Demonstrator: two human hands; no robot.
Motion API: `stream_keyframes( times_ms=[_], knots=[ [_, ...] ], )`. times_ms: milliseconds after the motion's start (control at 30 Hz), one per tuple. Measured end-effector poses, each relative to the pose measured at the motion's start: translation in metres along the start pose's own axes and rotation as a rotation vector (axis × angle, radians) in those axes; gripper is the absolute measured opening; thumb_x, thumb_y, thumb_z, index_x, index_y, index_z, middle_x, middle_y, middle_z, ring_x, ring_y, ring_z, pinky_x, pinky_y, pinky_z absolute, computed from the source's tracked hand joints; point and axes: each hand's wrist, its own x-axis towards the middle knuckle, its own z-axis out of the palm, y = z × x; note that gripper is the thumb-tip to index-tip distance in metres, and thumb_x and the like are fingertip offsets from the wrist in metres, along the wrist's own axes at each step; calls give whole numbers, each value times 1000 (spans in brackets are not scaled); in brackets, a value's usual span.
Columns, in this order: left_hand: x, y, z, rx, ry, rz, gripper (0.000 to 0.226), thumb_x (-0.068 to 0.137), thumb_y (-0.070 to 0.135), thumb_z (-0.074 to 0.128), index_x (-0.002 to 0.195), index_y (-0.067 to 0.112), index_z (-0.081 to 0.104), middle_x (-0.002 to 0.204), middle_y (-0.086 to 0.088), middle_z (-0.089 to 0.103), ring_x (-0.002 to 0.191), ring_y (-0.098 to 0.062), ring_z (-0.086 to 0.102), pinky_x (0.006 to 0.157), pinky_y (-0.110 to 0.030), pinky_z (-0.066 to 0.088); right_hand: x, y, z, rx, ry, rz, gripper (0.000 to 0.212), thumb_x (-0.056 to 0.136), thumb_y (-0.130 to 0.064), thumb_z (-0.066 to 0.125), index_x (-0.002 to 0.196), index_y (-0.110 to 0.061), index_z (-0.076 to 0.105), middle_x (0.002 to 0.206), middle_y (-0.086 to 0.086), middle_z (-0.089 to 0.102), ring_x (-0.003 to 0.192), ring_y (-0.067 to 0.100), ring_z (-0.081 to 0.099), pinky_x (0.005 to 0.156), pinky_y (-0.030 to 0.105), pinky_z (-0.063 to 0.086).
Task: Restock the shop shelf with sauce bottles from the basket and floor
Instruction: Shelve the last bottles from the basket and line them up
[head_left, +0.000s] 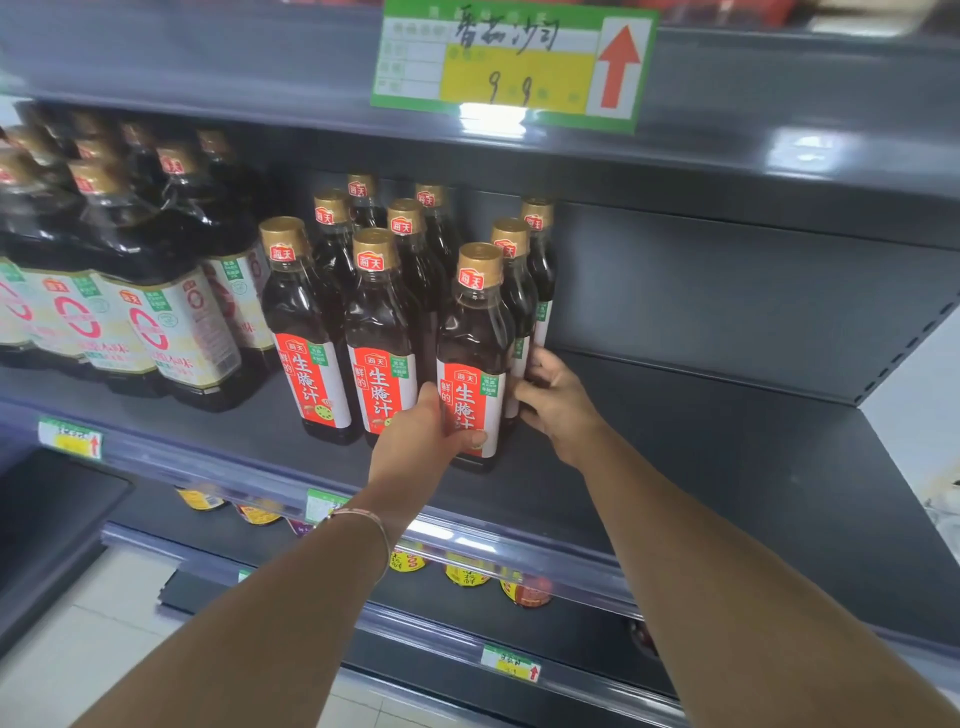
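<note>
At the far left of the shelf (701, 467), large dark bottles (156, 322) with white labels are packed in shrink-wrap. Just beside them, 9 slim sauce bottles (382, 332) with gold caps and red labels are stood upright in 3 columns of 3. On the shelf edge below, a small price tag (70, 439) is clipped at the left.

The left hand (415, 441), with a thin bracelet (366, 517) on its wrist, is reached in from below. Its fingers are clamped on the lower part of the front bottle (475, 332) of the right column, with the thumb laid across the red label. This bottle is stood on the shelf, near the front edge and just beside its neighbour.

The right hand (556, 400) is held at the right side of the same column. Its bent fingers are pressed against the lower side of the second bottle (519, 312), just behind the front bottle. The fingertips are hidden, so it cannot be told whether they are closed round it.

Above, a green and yellow price card (514, 62) with a red arrow is fixed to the upper shelf rail. Below, yellow-lidded jars (465, 574) are seen on a lower shelf.
</note>
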Motion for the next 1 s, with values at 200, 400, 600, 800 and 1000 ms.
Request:
stream_keyframes(
  times_ms=[200,400,600,800,1000],
  knots=[
    [-1,0,1,1,13,-1,45,75,43,69,95,18,38,97,-5,65,87,-26,64,71,-34,50,0,-1,1,-6,8,-9,48,88,-14,63,132,-26,50,119,-1,65,109,22,61,94,39,50],
    [-2,-1,5,15,49,8,45,74,45,68,92,18,37,94,-4,65,83,-25,63,65,-30,45,-1,-1,0,1,23,-17,46,87,-13,64,130,-26,53,112,-7,67,106,15,63,89,34,53],
    [1,1,7,39,27,15,47,75,45,68,97,19,36,99,-5,67,88,-27,64,66,-30,44,-1,0,-2,51,11,-16,41,86,-3,62,121,-25,58,99,-13,69,94,7,66,73,20,57],
    [0,-3,-3,154,19,48,41,78,52,61,91,20,39,79,5,57,66,-17,52,50,-26,34,-4,2,-10,39,37,55,47,85,-8,62,128,-27,54,104,-15,65,103,8,60,87,29,48],
    [-13,-6,-13,219,114,89,27,89,46,49,86,19,43,65,6,53,58,-18,50,44,-22,28,-4,2,-8,-9,338,24,23,92,-15,51,112,-20,62,115,6,64,108,25,60,99,41,47]
  ],
)
